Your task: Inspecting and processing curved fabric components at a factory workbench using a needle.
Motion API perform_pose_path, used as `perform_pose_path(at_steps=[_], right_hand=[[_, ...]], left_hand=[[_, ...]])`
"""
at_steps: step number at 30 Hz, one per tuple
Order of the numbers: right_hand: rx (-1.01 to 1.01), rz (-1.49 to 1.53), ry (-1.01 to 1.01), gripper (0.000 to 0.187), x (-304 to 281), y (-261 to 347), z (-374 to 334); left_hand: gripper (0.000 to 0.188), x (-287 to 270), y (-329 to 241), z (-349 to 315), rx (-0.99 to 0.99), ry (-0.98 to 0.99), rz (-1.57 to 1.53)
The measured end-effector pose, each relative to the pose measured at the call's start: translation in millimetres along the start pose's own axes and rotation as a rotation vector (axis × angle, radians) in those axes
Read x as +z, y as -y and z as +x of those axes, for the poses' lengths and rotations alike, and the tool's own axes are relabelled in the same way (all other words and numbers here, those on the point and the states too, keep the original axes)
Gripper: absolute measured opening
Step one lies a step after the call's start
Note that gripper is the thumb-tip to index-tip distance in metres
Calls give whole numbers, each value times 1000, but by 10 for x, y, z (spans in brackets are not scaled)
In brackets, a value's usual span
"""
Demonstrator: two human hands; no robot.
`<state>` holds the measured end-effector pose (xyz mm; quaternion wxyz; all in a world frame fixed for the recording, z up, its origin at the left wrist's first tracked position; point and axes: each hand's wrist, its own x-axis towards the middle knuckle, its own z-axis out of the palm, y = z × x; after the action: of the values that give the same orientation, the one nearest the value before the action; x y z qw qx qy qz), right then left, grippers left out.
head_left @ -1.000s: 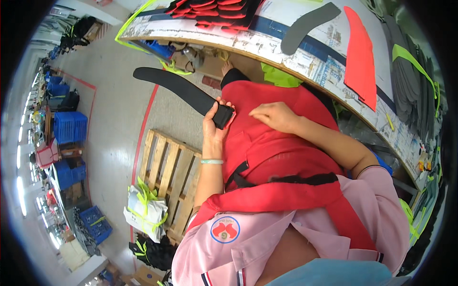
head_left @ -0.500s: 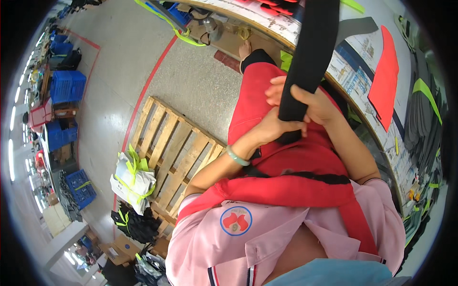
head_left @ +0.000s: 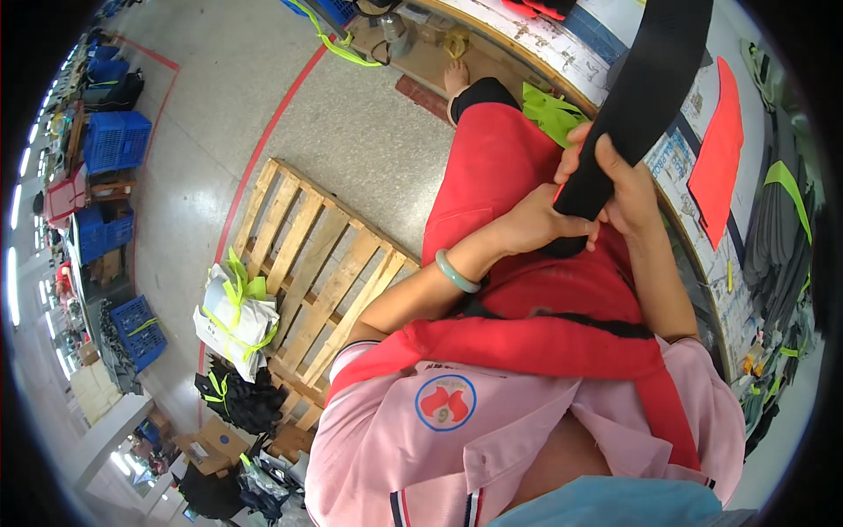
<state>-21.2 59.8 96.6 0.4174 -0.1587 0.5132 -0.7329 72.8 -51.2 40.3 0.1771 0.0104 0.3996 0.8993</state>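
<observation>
Left hand point(head_left: 534, 220) pinches the black strip point(head_left: 652, 92) by its lower end, right hand point(head_left: 632, 189) clamps it just above, thumb on top, probably so the long end, upper right, doesn't flop. Red piece point(head_left: 718, 162) lies further right.

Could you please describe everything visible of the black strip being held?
The black strip is long and curved, with a smooth, fabric-like face and a sliver of red at its lower left edge. It slants up rightward, in front of the worktable, out of the picture's top. The left hand holds its lower end; the right hand holds it higher, thumb on the face, fingers behind.
</observation>
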Motion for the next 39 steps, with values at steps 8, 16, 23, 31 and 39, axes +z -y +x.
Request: perform_pose_path(at_steps=[8, 16, 23, 31, 39], right_hand=[[-721, 235, 24, 25, -931, 1752, -119], [33, -394, 222, 32, 587, 711, 530], [-134, -643, 229, 38, 74, 199, 491], [-193, -428, 99, 24, 21, -437, 190], [-339, -525, -240, 17, -65, -515, 236]], left_hand=[[20, 61, 272, -261, -235, 251, -28], [32, 116, -505, -184, 332, -286, 290], [21, -364, -524, -382, 369, -626, -230], [21, -472, -247, -299, 324, -651, -372], [17, -358, -191, -186, 369, -719, -181]])
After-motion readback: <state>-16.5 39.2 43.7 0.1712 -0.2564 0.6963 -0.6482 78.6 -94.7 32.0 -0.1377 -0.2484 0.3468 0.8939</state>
